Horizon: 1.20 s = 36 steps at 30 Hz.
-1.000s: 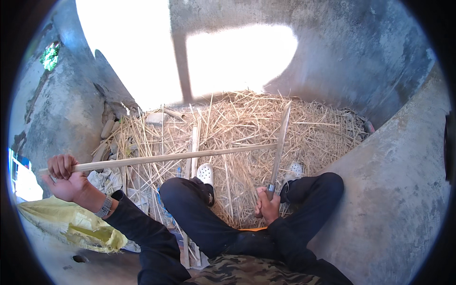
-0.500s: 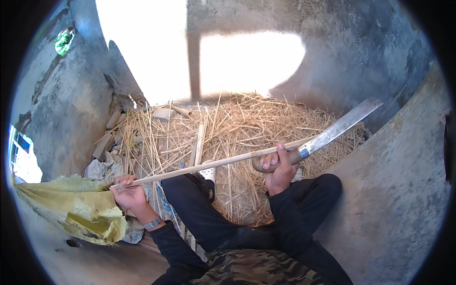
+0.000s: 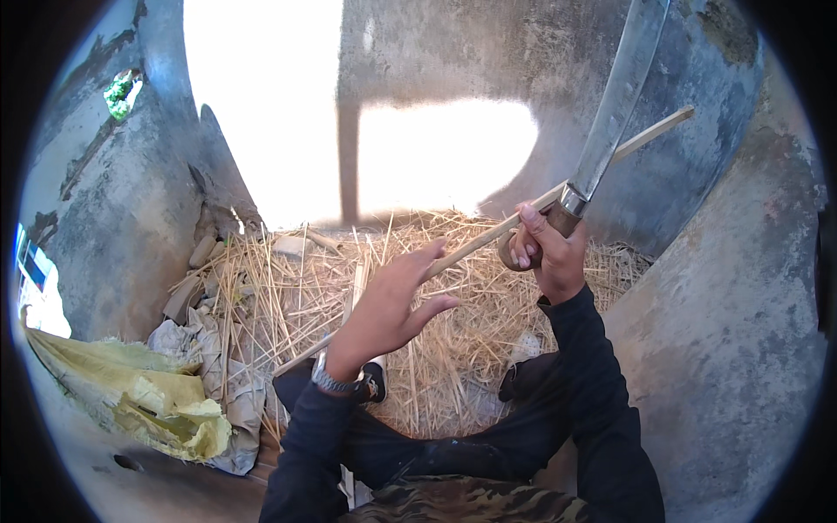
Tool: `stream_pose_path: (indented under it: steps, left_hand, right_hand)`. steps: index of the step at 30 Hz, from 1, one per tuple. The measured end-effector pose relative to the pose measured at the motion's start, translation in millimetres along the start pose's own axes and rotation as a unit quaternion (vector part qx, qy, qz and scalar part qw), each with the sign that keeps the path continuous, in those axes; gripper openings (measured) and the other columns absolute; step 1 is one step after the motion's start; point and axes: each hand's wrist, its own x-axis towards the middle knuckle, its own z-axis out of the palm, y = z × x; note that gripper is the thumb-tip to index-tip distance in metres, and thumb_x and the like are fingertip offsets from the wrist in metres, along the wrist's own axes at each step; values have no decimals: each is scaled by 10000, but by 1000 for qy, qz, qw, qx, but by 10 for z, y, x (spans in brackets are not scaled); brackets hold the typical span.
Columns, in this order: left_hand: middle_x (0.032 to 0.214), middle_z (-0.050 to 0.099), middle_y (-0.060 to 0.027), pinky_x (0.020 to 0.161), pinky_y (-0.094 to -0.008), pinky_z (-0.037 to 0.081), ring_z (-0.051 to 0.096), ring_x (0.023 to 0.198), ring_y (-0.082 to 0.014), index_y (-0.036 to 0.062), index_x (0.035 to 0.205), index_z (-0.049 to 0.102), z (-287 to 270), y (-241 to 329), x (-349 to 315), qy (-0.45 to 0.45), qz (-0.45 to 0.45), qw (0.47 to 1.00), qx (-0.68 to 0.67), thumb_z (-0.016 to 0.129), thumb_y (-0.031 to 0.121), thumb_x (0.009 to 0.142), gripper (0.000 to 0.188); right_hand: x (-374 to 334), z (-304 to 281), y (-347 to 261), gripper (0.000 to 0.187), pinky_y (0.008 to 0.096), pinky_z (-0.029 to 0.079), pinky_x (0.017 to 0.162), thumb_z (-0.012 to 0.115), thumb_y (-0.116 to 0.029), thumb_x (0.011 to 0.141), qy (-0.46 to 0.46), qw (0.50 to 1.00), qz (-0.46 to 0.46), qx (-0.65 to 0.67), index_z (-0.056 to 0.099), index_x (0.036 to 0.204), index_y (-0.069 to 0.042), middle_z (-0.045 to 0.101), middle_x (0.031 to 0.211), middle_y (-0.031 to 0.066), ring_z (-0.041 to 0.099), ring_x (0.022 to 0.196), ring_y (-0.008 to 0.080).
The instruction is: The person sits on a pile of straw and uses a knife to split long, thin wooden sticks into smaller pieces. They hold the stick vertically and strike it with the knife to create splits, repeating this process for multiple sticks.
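Observation:
My right hand [image 3: 558, 253] is closed round the wooden handle of a machete [image 3: 617, 100], whose broad steel blade points up and away. Along the same grip, by thumb and forefinger, runs a long, thin wooden stick [image 3: 475, 246]. It slants from near my left knee to the upper right, its far end passing the blade. My left hand [image 3: 388, 301] lies over the stick's middle, fingers stretched out and thumb apart. Part of the stick is hidden behind that hand and wrist, so contact with the palm cannot be made out.
Loose straw [image 3: 462, 349] covers the floor around my feet. Concrete walls [image 3: 715, 331] stand close on the right, left and ahead. A torn yellow sack [image 3: 148, 383] and pale crumpled cloth [image 3: 235, 383] lie at the left, with stones [image 3: 205, 253] beyond them.
My left hand has let go of the stick's near end and moved right to its middle. My right hand has risen rightward, turning the machete steeper, and the stick slants more.

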Motion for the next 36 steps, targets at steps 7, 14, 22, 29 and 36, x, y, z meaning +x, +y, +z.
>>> stream_pose_path:
  steps: [7,14,22,29,36]
  left_hand:
    - [623,501,6,470,-258,340,440,525,-79,8,1058,617,431,-193,445,131,-100,978,-123,522,257,987,275]
    - [701,503,18,472,-178,361,444,543,-22,24,1139,542,1003,-482,375,188,-148,942,-236,463,285,1013,300]
    - [574,364,62,434,-204,258,317,490,-13,23,996,527,952,-609,743,287,-101,915,-265,384,286,1038,303]
    - [546,327,78,412,-191,217,274,462,-2,58,855,526,634,-599,1179,272,-68,880,-383,387,425,1020,426]
    - [535,321,53,400,-203,241,286,440,-39,128,692,415,536,-467,1230,249,-128,853,-441,341,587,979,546]
  right_hand:
    - [-39,-75,-318,220,254,349,378,637,-168,916,49,999,-21,-1,606,975,42,427,501,-1,422,374,93]
    - [-905,-466,142,161,237,355,372,618,-104,913,112,992,4,-54,601,961,48,474,526,3,449,400,75]
    - [-1941,-682,778,146,218,374,371,648,-111,889,131,961,232,-77,608,922,25,508,578,-17,467,419,53]
    - [-2395,-580,1014,162,231,366,359,652,-144,882,124,928,350,-42,593,893,6,498,550,-10,457,390,67]
    - [-2464,-335,1173,190,234,368,358,655,-165,879,96,914,393,16,526,842,-30,470,519,-13,444,370,77]
